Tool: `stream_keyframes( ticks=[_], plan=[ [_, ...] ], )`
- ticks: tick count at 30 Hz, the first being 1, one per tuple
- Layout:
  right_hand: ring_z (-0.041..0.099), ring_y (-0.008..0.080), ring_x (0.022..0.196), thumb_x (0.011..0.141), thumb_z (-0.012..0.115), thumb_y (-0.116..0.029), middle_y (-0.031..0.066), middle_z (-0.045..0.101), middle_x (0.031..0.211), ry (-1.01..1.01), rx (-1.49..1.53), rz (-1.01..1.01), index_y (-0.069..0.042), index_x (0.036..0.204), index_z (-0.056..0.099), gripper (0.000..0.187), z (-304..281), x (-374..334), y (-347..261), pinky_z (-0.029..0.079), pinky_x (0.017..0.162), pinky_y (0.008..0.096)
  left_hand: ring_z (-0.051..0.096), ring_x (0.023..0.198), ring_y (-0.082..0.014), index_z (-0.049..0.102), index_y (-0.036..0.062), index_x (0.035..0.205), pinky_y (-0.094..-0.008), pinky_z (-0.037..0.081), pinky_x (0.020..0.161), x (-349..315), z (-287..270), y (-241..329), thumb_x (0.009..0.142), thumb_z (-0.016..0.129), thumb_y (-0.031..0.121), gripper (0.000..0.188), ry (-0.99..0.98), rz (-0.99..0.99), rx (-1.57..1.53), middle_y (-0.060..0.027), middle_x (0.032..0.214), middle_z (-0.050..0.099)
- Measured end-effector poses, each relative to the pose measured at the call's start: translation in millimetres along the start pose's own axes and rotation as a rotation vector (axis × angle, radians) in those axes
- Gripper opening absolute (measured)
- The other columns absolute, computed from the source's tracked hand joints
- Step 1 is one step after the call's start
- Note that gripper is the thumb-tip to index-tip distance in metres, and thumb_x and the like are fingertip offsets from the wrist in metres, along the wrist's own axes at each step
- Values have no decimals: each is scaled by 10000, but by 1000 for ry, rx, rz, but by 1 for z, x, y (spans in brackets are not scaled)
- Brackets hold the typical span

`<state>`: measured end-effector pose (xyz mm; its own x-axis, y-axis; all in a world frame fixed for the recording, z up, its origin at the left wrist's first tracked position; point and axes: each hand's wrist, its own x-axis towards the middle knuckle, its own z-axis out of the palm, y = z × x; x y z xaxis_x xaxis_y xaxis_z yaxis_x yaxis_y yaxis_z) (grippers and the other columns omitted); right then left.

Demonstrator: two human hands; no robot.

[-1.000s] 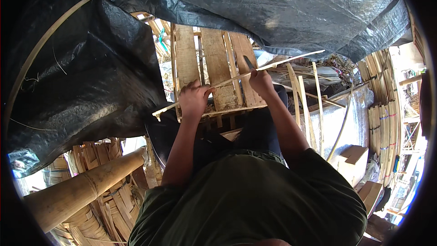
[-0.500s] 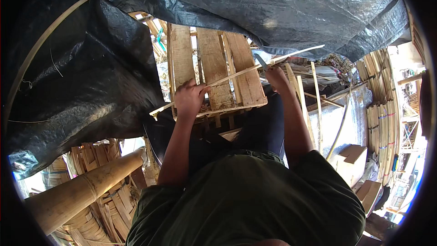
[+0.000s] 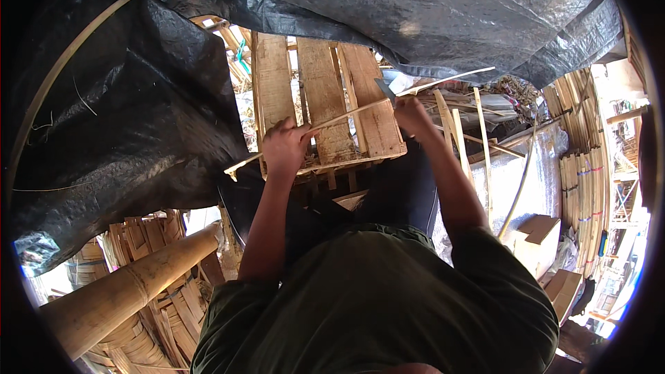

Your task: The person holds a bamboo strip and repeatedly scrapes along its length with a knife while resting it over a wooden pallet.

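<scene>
A long thin bamboo strip (image 3: 345, 116) slants across a slatted wooden crate (image 3: 324, 97), low at the left and rising to the right. My left hand (image 3: 285, 147) is closed round the strip near the crate's front left corner, and the frayed end sticks out past it. In my right hand (image 3: 413, 117) is a knife (image 3: 385, 88), its blade lying against the strip at the crate's right side. Beyond the blade the strip runs on toward the black plastic sheet. The knife's handle is hidden in my fist.
Black plastic sheeting (image 3: 415, 7) hangs ahead, with more (image 3: 125, 111) at the left. A thick bamboo pole (image 3: 131, 291) lies at lower left near woven baskets (image 3: 176, 318). Upright bamboo strips (image 3: 483, 145), a cardboard box (image 3: 537, 239) and bundled slats (image 3: 578, 194) stand at the right.
My right hand and the knife have shifted slightly left along the bamboo strip. My left hand keeps its grip in nearly the same place.
</scene>
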<state>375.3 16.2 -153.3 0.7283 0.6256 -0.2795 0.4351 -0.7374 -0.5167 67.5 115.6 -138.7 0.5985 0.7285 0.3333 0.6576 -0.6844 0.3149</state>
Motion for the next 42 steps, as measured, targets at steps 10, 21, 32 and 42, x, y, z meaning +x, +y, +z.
stream_keyframes(
  ticks=[10, 21, 32, 42],
  plan=[
    [606, 233, 451, 1037, 459, -349, 118, 611, 602, -75, -278, -443, 26, 1044, 653, 423, -4, 41, 57, 458, 382, 434, 643, 714, -242, 792, 208, 856, -391, 506, 628, 1, -1, 6, 817, 755, 419, 217, 21, -13, -47, -41, 721, 566],
    [641, 282, 471, 1009, 493, -262, 216, 651, 657, -237, 82, 20, 109, 1024, 653, 404, -15, -17, -22, 490, 406, 422, 677, 761, -243, 808, 204, 910, -390, 529, 664, 0, 3, 4, 827, 731, 481, 300, 20, -12, -53, -36, 766, 624],
    [684, 452, 659, 1012, 482, -315, 333, 668, 790, -161, 40, -92, 107, 1013, 657, 456, -12, -45, -34, 541, 607, 500, 666, 719, -229, 803, 198, 849, -388, 521, 614, 0, 0, 0, 823, 748, 478, 287, 18, -53, -75, -36, 727, 591],
    [595, 533, 1000, 908, 598, -35, 354, 541, 1267, 281, 116, -850, 72, 1082, 511, 222, 12, -66, -21, 518, 799, 548, 635, 695, -242, 791, 178, 830, -384, 507, 604, 2, -7, 4, 839, 756, 429, 254, 41, 2, -69, -39, 710, 557]
  ],
)
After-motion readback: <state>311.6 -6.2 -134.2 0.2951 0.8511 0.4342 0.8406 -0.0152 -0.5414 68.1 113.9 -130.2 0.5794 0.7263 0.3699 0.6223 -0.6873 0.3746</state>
